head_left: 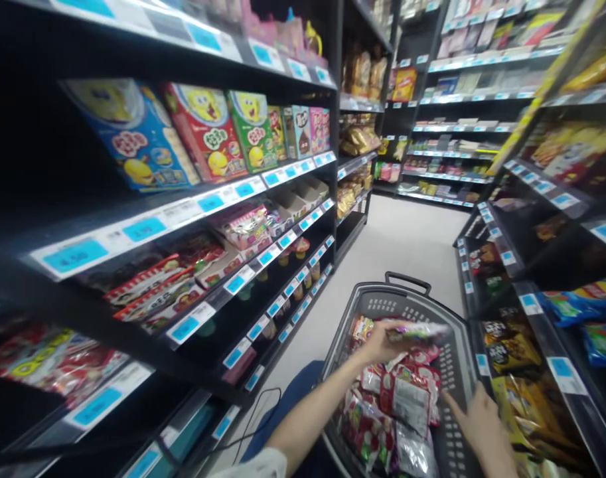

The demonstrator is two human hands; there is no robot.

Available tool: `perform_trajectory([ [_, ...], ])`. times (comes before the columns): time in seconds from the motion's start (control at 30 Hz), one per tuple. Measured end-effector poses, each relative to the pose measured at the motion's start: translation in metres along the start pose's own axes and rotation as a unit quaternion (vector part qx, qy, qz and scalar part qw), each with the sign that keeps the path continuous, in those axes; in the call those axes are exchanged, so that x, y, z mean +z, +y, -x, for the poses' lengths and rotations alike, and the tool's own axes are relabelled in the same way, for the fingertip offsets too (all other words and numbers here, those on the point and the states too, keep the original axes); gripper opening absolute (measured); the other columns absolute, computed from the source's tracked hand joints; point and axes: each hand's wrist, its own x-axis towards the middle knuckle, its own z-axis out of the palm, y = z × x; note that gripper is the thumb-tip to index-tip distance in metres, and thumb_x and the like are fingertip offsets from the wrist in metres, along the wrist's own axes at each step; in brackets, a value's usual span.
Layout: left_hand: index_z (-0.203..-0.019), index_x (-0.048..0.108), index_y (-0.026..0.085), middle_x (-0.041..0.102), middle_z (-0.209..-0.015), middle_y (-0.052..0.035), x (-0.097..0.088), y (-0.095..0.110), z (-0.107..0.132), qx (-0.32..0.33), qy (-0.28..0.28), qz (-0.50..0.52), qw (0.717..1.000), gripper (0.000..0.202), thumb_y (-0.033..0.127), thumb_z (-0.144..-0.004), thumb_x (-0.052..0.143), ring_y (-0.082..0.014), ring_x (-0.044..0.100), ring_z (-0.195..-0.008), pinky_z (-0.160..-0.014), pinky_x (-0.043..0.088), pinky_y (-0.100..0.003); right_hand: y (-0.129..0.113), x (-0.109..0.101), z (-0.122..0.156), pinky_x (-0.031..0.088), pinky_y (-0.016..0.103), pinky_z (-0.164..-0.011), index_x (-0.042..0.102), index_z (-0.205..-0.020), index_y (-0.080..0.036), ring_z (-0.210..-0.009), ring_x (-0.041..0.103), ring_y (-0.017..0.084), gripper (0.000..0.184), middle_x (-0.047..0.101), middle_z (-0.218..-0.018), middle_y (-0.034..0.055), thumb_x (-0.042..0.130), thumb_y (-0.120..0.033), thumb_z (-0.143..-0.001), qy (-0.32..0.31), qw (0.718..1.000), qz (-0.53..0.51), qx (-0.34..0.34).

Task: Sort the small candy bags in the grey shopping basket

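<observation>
My left hand [381, 341] is closed on a small snack packet [425, 330], purple and white and blurred by motion, above the far half of a dark grey shopping basket [350, 312]. Below it, several shiny snack bags [411, 405], mostly red and white, fill much of the basket. My right hand [482, 425] is at the basket's right side with thumb and fingers apart and nothing seen in it. Whether it touches the rim I cannot tell.
On the left, a shelf [193, 206] bears cartoon snack boxes [206, 133], with bagged sweets [153, 292] lower down. To the right, another shelf rack [536, 292] with bagged snacks runs close beside the basket. The pale floor [407, 232] leads to back shelves [462, 126].
</observation>
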Motion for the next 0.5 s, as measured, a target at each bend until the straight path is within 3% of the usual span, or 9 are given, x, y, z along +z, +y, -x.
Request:
perform_trajectory([
  [0.07,-0.106,0.079,0.014,0.077,-0.109,-0.0156,-0.019,0.016,-0.033,0.031,0.035,-0.04,0.998,0.038,0.034,-0.074,0.086,-0.029,0.074,-0.101,-0.093,0.06,-0.04,-0.002,0.009,0.008,0.057,0.053,-0.085,0.022,-0.158,0.005,-0.099,0.072,0.046,0.082,0.053,-0.134,0.036,0.033,-0.052,-0.101,-0.016,0.998,0.054,-0.016],
  [0.13,-0.111,0.077,0.014,0.076,-0.115,-0.0144,-0.045,0.041,-0.073,0.067,0.073,-0.093,0.991,0.035,0.028,-0.079,0.082,-0.0266,0.073,-0.104,-0.098,0.058,-0.039,-0.004,0.01,0.014,0.057,0.049,-0.081,0.019,-0.159,0.003,-0.091,0.074,0.042,0.072,0.057,-0.126,0.0306,0.03,-0.042,-0.104,-0.017,0.997,0.074,-0.018],
  [0.23,-0.116,0.074,0.013,0.076,-0.114,-0.0125,-0.095,0.087,-0.13,0.099,0.141,-0.199,0.965,0.037,0.018,-0.08,0.078,-0.0231,0.073,-0.093,-0.092,0.059,-0.037,-0.002,0.004,0.014,0.057,0.05,-0.081,0.016,-0.161,-0.002,-0.093,0.074,0.04,0.068,0.064,-0.118,0.0235,0.027,-0.039,-0.106,-0.026,0.998,0.055,-0.009],
  [0.3,-0.122,0.073,0.014,0.076,-0.112,-0.0093,-0.133,0.118,-0.157,0.115,0.184,-0.279,0.935,0.044,0.014,-0.078,0.078,-0.0226,0.072,-0.099,-0.1,0.055,-0.036,0.003,0.001,0.009,0.057,0.05,-0.083,0.012,-0.164,-0.007,-0.095,0.074,0.04,0.069,0.067,-0.116,0.0206,0.028,-0.041,-0.106,-0.04,0.998,0.041,-0.002],
  [0.4,-0.122,0.073,0.012,0.075,-0.12,-0.0105,-0.186,0.159,-0.179,0.119,0.232,-0.393,0.882,0.042,0.013,-0.08,0.075,-0.0247,0.067,-0.114,-0.11,0.047,-0.035,0.011,0.005,0.002,0.057,0.05,-0.085,0.008,-0.165,-0.009,-0.097,0.074,0.039,0.073,0.071,-0.108,0.0189,0.034,-0.043,-0.106,-0.056,0.998,0.022,0.003],
  [0.5,-0.123,0.072,0.007,0.074,-0.121,-0.0142,-0.229,0.189,-0.183,0.1,0.277,-0.486,0.823,0.04,0.018,-0.084,0.073,-0.0277,0.065,-0.115,-0.108,0.045,-0.036,0.015,0.011,-0.003,0.057,0.048,-0.084,0.009,-0.165,-0.007,-0.095,0.074,0.039,0.074,0.073,-0.103,0.0195,0.036,-0.042,-0.105,-0.046,0.999,0.005,-0.006],
])
